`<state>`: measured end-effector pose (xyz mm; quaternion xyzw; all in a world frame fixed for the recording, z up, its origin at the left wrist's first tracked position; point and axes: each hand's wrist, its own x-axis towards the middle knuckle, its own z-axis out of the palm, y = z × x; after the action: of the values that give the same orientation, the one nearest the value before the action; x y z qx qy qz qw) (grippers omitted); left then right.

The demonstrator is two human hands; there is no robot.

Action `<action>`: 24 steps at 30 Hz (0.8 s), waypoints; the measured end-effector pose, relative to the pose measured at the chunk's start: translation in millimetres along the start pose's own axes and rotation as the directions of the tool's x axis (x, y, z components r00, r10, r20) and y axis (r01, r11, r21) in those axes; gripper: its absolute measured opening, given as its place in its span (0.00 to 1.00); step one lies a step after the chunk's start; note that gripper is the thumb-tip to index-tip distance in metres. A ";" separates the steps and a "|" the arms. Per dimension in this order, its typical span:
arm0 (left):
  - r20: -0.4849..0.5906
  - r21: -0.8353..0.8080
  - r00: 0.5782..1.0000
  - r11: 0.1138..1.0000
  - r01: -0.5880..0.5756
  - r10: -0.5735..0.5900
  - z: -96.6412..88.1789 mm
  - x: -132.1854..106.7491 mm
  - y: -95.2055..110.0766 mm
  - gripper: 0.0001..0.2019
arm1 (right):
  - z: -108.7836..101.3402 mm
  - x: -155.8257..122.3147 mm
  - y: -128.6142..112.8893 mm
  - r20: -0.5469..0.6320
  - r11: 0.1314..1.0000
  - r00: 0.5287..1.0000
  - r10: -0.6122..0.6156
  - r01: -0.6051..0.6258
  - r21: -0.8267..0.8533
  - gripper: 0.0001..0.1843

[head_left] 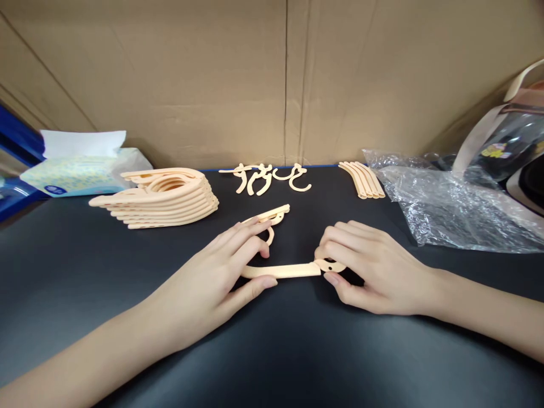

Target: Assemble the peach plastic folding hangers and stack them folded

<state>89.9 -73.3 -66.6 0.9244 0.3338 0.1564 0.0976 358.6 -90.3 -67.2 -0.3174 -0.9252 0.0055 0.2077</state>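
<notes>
My left hand (229, 266) is closed around a long, cream-coloured plastic hanger arm (293, 271), its thumb lying along the near edge. At the arm's right end my right hand (369, 266) pinches a small cream hanger hook (331, 265) between thumb and fingers. The hook has a dark hole and touches the arm's end; whether the two are joined I cannot tell. Beyond my left fingers is another cream hanger piece (278, 214) with a curved part below it, partly hidden by the hand.
A stack of folded cream hangers (170, 204) is at left, before a tissue pack (76, 173). Several loose hooks (259, 178) and a row of hanger arms (362, 180) lie at the back. Crumpled clear plastic (463, 204) and a transparent bag (514, 141) are at right.
</notes>
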 end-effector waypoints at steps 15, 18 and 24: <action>-0.073 0.033 0.994 0.996 0.083 -0.080 5.7 -3.0 -8.5 0.34 | -0.3 -3.7 0.9 0.106 0.997 0.992 -0.073 0.075 -0.012 0.16; -0.074 0.057 0.994 0.995 0.087 -0.083 7.5 -3.0 -9.5 0.37 | 0.0 -3.0 2.0 0.127 0.993 0.985 -0.117 0.114 0.028 0.17; -0.091 0.072 0.992 0.993 0.095 -0.088 10.6 -3.6 -9.7 0.41 | -1.1 -2.3 2.4 0.100 0.977 0.976 -0.191 0.179 0.115 0.15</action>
<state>85.3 -69.1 -80.0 0.9034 0.3855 0.1793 0.0550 362.1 -89.9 -67.4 -0.2175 -0.9593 0.0526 0.1722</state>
